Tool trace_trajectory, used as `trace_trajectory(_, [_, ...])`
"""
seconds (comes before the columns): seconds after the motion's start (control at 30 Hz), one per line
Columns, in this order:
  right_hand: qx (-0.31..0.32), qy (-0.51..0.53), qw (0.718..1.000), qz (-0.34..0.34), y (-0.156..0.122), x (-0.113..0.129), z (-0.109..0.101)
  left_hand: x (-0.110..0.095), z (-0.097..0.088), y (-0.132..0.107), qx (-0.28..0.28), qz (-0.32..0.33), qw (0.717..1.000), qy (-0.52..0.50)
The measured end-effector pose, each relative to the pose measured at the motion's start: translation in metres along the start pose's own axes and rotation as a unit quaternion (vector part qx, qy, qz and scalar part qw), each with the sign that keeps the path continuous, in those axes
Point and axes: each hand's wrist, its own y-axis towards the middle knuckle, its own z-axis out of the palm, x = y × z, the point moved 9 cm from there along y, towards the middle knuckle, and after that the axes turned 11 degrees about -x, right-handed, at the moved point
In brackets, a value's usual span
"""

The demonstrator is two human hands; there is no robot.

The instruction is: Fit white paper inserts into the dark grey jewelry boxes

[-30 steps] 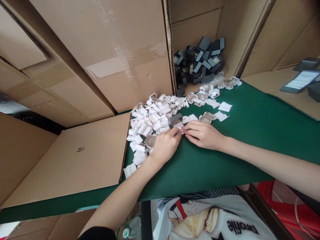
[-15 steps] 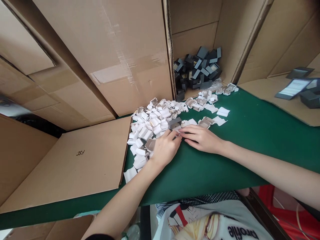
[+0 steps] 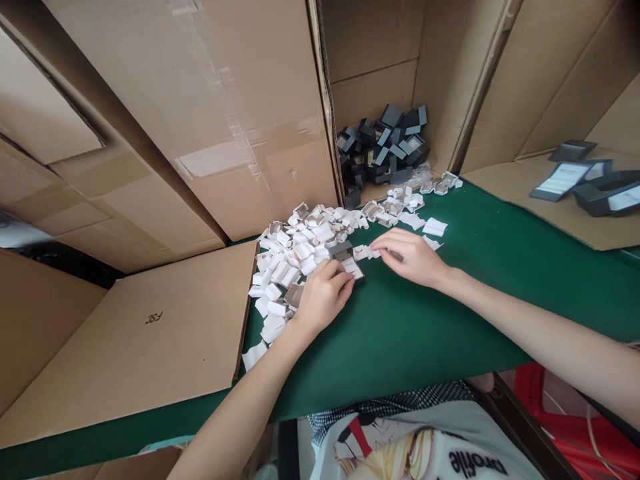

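Observation:
My left hand (image 3: pixel 324 292) is closed on the near edge of a small dark grey box (image 3: pixel 342 251), which stands open with a white inside. My right hand (image 3: pixel 414 259) has thumb and fingertips pinched on a small white folded card insert (image 3: pixel 362 253), just right of the box. Part of what lies beneath my right palm is hidden. A heap of white folded card inserts (image 3: pixel 295 257) spreads to the left of and behind the box, with a few grey-brown undersides showing.
Several dark boxes (image 3: pixel 383 150) are piled inside a large upright carton (image 3: pixel 373 87). More dark boxes (image 3: pixel 565 179) lie on a cardboard flap at the right. A flat carton flap (image 3: pixel 190 320) covers the left of the green table (image 3: pixel 400 333). Tall cartons (image 3: pixel 210 100) wall the back.
My right hand has moved right, away from my left hand, with a white card insert at its fingertips. The white inside of the dark box now shows. The view has shifted slightly.

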Motion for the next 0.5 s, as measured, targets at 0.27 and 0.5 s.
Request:
trace_trajectory(0.27, [-0.042,-0.125,0.987,0.094,-0.004,-0.067,-0.033,0.012,-0.005,0.003,-0.009,-0.059,0.998,0.037])
trace_trajectory(0.5, [-0.054,-0.017,0.990,0.130,0.006,-0.058,-0.031,0.023,0.006,0.000,0.038,-0.087,0.986,0.138])
